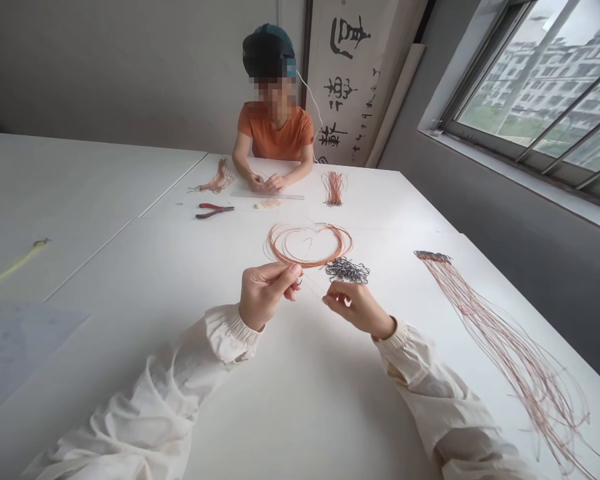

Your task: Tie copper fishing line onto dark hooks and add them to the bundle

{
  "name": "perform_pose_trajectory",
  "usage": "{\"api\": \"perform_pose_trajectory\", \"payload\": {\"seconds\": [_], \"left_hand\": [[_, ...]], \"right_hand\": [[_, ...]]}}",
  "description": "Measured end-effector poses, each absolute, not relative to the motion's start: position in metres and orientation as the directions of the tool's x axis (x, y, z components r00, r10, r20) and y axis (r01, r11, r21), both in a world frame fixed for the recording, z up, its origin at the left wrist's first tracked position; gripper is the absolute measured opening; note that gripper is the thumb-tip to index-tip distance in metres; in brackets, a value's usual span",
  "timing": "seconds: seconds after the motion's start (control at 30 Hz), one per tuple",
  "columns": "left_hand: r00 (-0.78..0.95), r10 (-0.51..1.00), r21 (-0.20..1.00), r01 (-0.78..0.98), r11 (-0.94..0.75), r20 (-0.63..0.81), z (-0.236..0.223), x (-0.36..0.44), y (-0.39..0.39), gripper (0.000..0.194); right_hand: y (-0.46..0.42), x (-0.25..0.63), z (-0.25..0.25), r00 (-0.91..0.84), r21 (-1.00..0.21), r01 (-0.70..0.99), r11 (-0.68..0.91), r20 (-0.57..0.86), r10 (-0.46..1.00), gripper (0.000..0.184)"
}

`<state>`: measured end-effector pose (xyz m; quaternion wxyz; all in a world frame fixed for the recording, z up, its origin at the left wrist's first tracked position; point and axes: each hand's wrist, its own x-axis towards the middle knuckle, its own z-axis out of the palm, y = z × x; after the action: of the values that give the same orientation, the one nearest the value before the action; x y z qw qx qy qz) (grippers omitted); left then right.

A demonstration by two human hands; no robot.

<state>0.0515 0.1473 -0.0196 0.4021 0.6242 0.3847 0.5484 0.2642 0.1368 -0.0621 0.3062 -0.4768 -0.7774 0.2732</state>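
My left hand (265, 290) is closed in a pinch on a thin copper-coloured wire and a small dark piece at its fingertips. My right hand (353, 305) is also pinched, holding the same thin wire a short way to the right. Both hover just above the white table (305, 400). Right behind my hands lies a coil of copper wire (310, 244), and beside it a heap of small dark metal hooks (347, 270).
A long bundle of copper wires with dark ends (500, 340) fans out at the right. Across the table sits a person in an orange shirt (276, 133), with red-handled pliers (214, 211), a clear ruler (267, 196) and more wire bundles (334, 187) nearby. A window is at the right.
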Motion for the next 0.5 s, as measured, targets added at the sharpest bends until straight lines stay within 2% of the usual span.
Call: {"api": "perform_pose_trajectory", "payload": {"seconds": [0.2,0.37,0.43,0.5], "left_hand": [[0.103,0.949,0.953,0.030,-0.303,0.298,-0.021,0.054,0.145,0.028],[0.165,0.948,0.961,0.004,-0.278,0.273,-0.017,0.055,0.141,0.028],[0.207,0.945,0.965,0.008,-0.261,0.254,-0.018,0.056,0.139,0.027],[0.247,0.939,0.967,0.023,-0.252,0.239,-0.021,0.057,0.138,0.028]], "right_hand": [[0.126,0.240,-0.081,-0.473,-0.756,0.519,0.399,0.136,0.871,0.034],[0.141,0.266,-0.069,-0.585,-0.851,0.381,0.361,0.081,0.807,0.044],[0.144,0.280,-0.057,-0.521,-0.873,0.339,0.350,0.135,0.843,0.038],[0.141,0.287,-0.043,-0.357,-0.894,0.272,0.357,0.251,0.900,0.030]]}}
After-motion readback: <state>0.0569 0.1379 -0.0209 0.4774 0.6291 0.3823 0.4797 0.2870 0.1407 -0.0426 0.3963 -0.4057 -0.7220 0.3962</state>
